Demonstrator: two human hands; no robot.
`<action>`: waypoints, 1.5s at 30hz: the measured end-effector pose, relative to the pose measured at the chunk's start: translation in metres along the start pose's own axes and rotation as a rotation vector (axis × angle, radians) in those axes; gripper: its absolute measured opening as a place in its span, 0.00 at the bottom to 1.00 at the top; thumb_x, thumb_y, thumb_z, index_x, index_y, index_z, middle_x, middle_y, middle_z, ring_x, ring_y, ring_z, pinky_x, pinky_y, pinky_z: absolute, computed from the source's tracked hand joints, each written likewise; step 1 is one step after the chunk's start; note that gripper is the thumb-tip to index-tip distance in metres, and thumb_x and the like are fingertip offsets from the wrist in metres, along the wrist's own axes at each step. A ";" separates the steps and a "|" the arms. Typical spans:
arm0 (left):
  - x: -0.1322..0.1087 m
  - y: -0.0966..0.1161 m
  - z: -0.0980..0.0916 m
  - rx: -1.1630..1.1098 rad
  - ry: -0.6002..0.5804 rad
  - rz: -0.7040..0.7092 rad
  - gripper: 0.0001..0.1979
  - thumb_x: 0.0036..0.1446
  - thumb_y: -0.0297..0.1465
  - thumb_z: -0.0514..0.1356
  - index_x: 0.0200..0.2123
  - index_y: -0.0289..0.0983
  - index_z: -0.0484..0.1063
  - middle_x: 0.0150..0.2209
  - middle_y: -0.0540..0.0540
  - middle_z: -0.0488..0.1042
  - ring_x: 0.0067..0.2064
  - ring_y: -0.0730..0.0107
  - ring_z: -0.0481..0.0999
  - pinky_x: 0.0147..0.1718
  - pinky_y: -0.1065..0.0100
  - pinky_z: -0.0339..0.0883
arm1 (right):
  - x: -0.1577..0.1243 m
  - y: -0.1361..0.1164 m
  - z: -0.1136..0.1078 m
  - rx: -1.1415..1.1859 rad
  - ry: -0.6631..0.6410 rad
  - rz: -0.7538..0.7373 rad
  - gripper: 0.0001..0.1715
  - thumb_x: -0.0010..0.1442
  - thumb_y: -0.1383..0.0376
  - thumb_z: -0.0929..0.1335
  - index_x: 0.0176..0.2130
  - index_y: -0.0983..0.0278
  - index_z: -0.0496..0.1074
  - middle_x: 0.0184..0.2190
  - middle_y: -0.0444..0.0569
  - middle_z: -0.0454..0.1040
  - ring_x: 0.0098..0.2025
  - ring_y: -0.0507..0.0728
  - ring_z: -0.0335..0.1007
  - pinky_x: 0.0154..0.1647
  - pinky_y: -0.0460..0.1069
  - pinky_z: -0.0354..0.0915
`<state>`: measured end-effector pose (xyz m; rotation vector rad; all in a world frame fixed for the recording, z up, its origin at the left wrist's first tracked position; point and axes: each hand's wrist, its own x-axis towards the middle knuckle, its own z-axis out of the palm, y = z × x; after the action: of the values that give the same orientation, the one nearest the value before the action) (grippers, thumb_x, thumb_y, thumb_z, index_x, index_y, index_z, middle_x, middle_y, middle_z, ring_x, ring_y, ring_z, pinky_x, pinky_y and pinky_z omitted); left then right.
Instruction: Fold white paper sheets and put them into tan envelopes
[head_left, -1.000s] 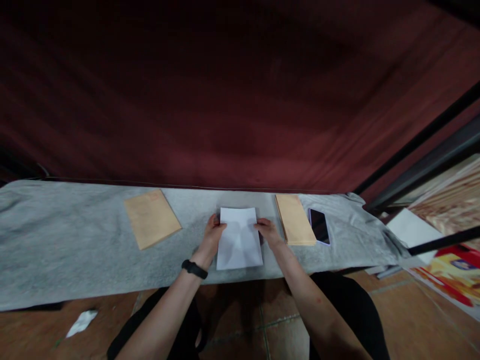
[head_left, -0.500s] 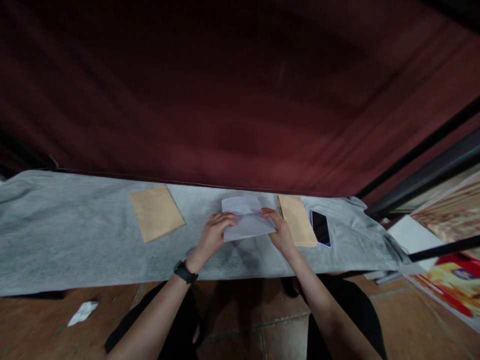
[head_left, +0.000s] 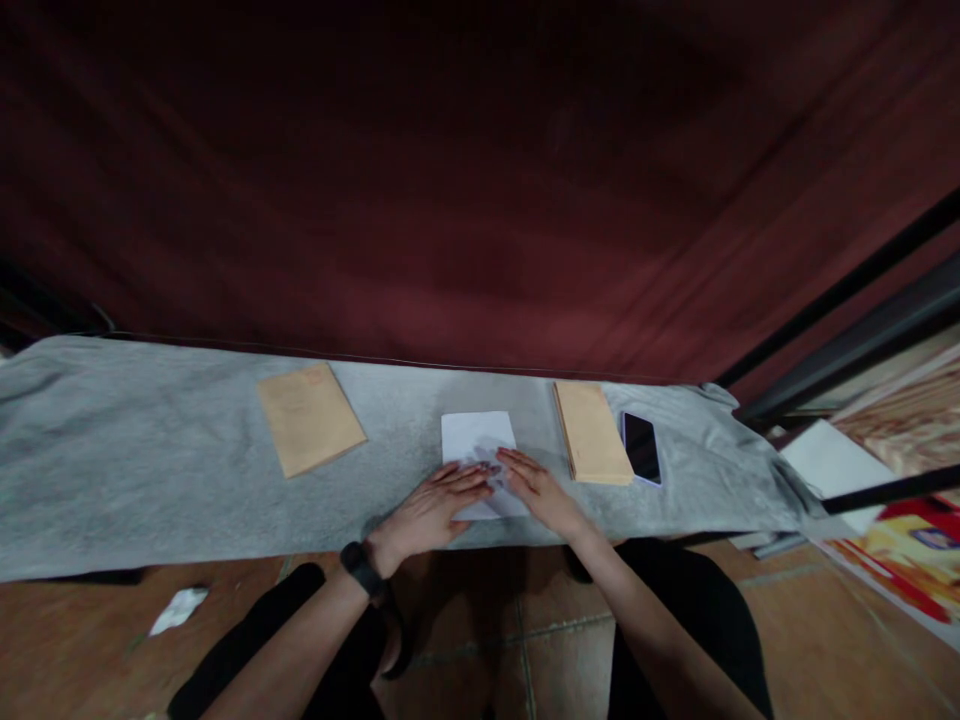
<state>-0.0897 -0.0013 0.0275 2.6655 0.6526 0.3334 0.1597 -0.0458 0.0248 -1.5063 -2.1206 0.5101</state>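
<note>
A white sheet of paper point(head_left: 477, 430) lies on the grey cloth in front of me, its lower part partly covered by my hands. My left hand point(head_left: 442, 500) rests flat on the paper's lower left, fingers stretched out to the right. On its right side, my right hand point(head_left: 536, 490) lies with straight fingers pointing up and left. The fingertips of both hands come close together near the paper's middle. Right of the paper sits a stack of brown envelopes point(head_left: 596, 435). Off to the left lies another brown envelope point(head_left: 309, 420), slightly turned.
A grey cloth point(head_left: 187, 470) covers the long, narrow surface. A phone point(head_left: 641, 448) lies just right of the envelope stack. Behind hangs a dark red curtain point(head_left: 465, 230). On the tiled floor is a crumpled white scrap point(head_left: 178, 610). Dark bars point(head_left: 847, 330) stand at the right.
Half a second ago both hands held the paper by its sides with the near part raised. Now the paper lies flat, nearer to me, and the hands press on it with fingers extended.
</note>
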 end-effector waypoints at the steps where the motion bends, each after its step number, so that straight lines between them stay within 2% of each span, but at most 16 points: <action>1: 0.000 0.001 0.001 0.004 -0.002 0.014 0.31 0.59 0.27 0.62 0.64 0.51 0.65 0.68 0.49 0.63 0.70 0.67 0.59 0.71 0.56 0.43 | 0.011 -0.005 0.005 -0.031 -0.059 -0.053 0.26 0.74 0.59 0.56 0.67 0.56 0.61 0.67 0.46 0.64 0.70 0.55 0.56 0.70 0.57 0.57; 4: 0.000 0.003 0.003 0.013 -0.011 0.029 0.28 0.62 0.27 0.61 0.64 0.52 0.65 0.66 0.50 0.67 0.68 0.68 0.63 0.70 0.57 0.43 | 0.042 -0.011 0.024 -0.186 -0.180 -0.096 0.28 0.75 0.57 0.51 0.68 0.57 0.59 0.70 0.44 0.57 0.72 0.53 0.51 0.72 0.55 0.52; 8: -0.001 0.000 0.003 0.038 -0.030 0.037 0.24 0.66 0.28 0.57 0.63 0.52 0.66 0.66 0.51 0.67 0.68 0.70 0.62 0.71 0.59 0.42 | 0.071 0.005 0.041 -0.320 -0.147 -0.089 0.28 0.75 0.57 0.54 0.70 0.57 0.56 0.72 0.45 0.51 0.73 0.56 0.46 0.74 0.57 0.47; 14: -0.003 -0.002 0.000 0.041 -0.058 0.040 0.25 0.67 0.29 0.56 0.65 0.53 0.63 0.69 0.52 0.62 0.70 0.70 0.57 0.70 0.59 0.42 | 0.092 0.042 0.032 -0.464 -0.049 0.025 0.30 0.75 0.57 0.54 0.71 0.60 0.54 0.72 0.50 0.51 0.73 0.59 0.48 0.73 0.60 0.46; 18: -0.005 -0.002 -0.001 0.074 -0.054 0.052 0.26 0.68 0.28 0.54 0.66 0.53 0.62 0.69 0.53 0.61 0.71 0.70 0.56 0.70 0.59 0.42 | 0.097 0.052 0.024 -0.472 0.042 0.103 0.30 0.74 0.58 0.55 0.70 0.64 0.56 0.71 0.55 0.54 0.72 0.61 0.51 0.72 0.62 0.48; 22: -0.009 -0.001 0.000 0.130 -0.042 0.063 0.27 0.68 0.28 0.53 0.68 0.52 0.58 0.70 0.52 0.58 0.71 0.69 0.54 0.71 0.58 0.41 | 0.076 0.041 0.028 -0.466 0.143 0.156 0.31 0.73 0.60 0.57 0.69 0.70 0.57 0.70 0.60 0.56 0.71 0.63 0.52 0.70 0.62 0.52; 25: -0.009 0.001 -0.001 0.160 -0.067 0.061 0.28 0.68 0.29 0.53 0.69 0.51 0.56 0.71 0.50 0.57 0.72 0.68 0.54 0.71 0.56 0.41 | 0.041 0.026 0.041 -0.433 0.140 0.011 0.30 0.72 0.61 0.58 0.70 0.63 0.56 0.72 0.53 0.52 0.72 0.61 0.51 0.70 0.61 0.53; 28: -0.008 0.005 -0.003 0.171 -0.084 0.056 0.30 0.67 0.28 0.53 0.69 0.51 0.55 0.71 0.50 0.57 0.72 0.67 0.54 0.71 0.55 0.43 | 0.010 0.014 0.053 -0.431 0.184 0.045 0.29 0.72 0.60 0.59 0.69 0.62 0.58 0.71 0.53 0.54 0.71 0.61 0.52 0.70 0.61 0.53; 30: -0.007 0.008 -0.004 0.174 -0.095 0.053 0.31 0.66 0.28 0.54 0.70 0.50 0.55 0.70 0.49 0.58 0.72 0.66 0.53 0.71 0.53 0.44 | -0.001 0.008 0.057 -0.434 0.195 0.057 0.29 0.72 0.59 0.59 0.69 0.63 0.59 0.70 0.55 0.55 0.71 0.62 0.53 0.70 0.61 0.52; 34: -0.012 0.014 0.001 0.179 -0.073 0.004 0.29 0.66 0.29 0.54 0.69 0.48 0.56 0.70 0.47 0.58 0.71 0.65 0.55 0.70 0.51 0.45 | -0.003 0.003 0.055 -0.426 0.197 0.098 0.29 0.72 0.60 0.59 0.69 0.62 0.59 0.70 0.56 0.57 0.71 0.62 0.54 0.70 0.62 0.51; 40: -0.023 0.022 0.019 0.195 0.017 -0.115 0.22 0.70 0.31 0.50 0.64 0.44 0.66 0.67 0.46 0.65 0.69 0.66 0.61 0.69 0.52 0.50 | -0.001 -0.006 0.044 -0.386 0.051 0.182 0.31 0.73 0.58 0.56 0.70 0.63 0.55 0.72 0.55 0.50 0.73 0.62 0.48 0.72 0.62 0.46; 45: -0.031 0.026 0.018 0.172 0.011 -0.149 0.23 0.70 0.32 0.49 0.65 0.44 0.64 0.67 0.47 0.65 0.69 0.66 0.60 0.69 0.52 0.51 | -0.003 -0.009 0.040 -0.367 0.047 0.189 0.31 0.74 0.57 0.55 0.70 0.64 0.57 0.71 0.54 0.52 0.73 0.62 0.47 0.72 0.62 0.45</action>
<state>-0.1006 -0.0427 0.0177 2.7566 0.9155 0.2606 0.1299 -0.0524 -0.0029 -1.9109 -2.1290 0.1482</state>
